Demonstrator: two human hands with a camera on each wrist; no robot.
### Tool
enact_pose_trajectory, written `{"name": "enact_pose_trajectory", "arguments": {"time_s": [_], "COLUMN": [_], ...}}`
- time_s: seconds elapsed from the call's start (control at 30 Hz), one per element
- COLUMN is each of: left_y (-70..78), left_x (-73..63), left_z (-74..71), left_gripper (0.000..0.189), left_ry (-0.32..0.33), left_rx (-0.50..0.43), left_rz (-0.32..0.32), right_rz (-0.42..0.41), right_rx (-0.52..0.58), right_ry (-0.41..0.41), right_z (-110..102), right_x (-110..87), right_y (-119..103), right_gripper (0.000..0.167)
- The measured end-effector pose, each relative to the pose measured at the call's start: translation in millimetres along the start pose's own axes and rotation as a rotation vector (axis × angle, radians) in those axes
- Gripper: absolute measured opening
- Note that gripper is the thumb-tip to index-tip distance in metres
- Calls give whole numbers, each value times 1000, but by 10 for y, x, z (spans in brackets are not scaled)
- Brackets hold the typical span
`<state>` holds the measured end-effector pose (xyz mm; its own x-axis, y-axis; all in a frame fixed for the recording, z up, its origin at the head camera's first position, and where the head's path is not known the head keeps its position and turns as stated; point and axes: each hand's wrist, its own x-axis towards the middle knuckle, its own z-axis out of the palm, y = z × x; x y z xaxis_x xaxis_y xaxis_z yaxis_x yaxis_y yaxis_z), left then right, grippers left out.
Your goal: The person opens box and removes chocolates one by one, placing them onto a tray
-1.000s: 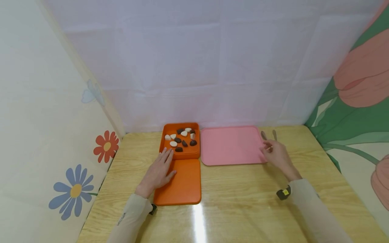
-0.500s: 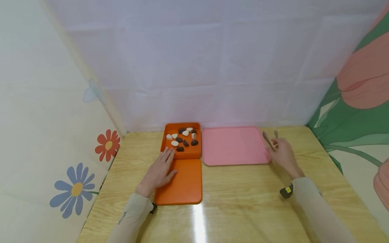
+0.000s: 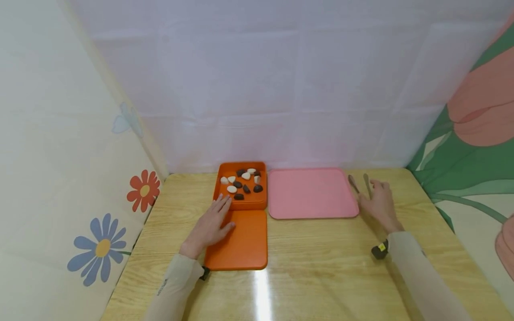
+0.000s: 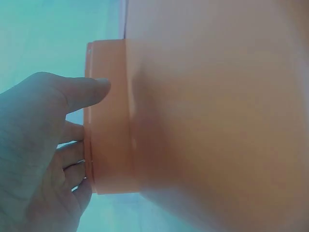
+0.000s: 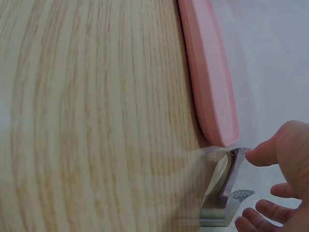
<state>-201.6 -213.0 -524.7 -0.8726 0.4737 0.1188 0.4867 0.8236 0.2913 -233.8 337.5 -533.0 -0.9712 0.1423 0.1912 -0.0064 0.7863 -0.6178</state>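
Observation:
My left hand (image 3: 208, 228) rests with straight fingers over the front left corner of an orange box (image 3: 246, 206). Several black and white pebble-like pieces (image 3: 232, 189) lie in that box. In the left wrist view, the left thumb (image 4: 91, 92) overlaps the box's front wall (image 4: 110, 145). At the right my right hand (image 3: 379, 206) is over a pair of metal tongs (image 3: 353, 182). The right wrist view shows the tongs (image 5: 218, 205) with their two arms spread and their bend nearest. The right thumb (image 5: 263, 153) is at one arm, the fingers (image 5: 270, 210) apart at the other.
A pink tray (image 3: 311, 194) lies between the box and the tongs. An orange lid-like panel (image 3: 242, 245) lies in front of the box. The wooden table (image 3: 317, 267) backs onto a white cloth (image 3: 261, 89), with flower-patterned hangings at both sides.
The right hand has moved slightly right over the tongs, and its fingers have spread. The left hand stays at the box.

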Motion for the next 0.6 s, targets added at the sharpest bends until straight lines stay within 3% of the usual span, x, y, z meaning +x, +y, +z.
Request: {"name": "enact_pose_trajectory", "arguments": {"time_s": [0.27,0.6], "left_y": [13,16], "left_x": [19,26], "left_z": [-39,-32], "left_gripper": [78,79], "left_ry": [-15,-8], "left_rx": [-33,-42], "left_rz": [-32,-48], "right_rz": [42,85], "right_rx": [14,-34], "right_ry": [-77,-92], "right_z": [53,98], "right_x": [43,88], "right_y": [67,104], "right_gripper": [78,73]}}
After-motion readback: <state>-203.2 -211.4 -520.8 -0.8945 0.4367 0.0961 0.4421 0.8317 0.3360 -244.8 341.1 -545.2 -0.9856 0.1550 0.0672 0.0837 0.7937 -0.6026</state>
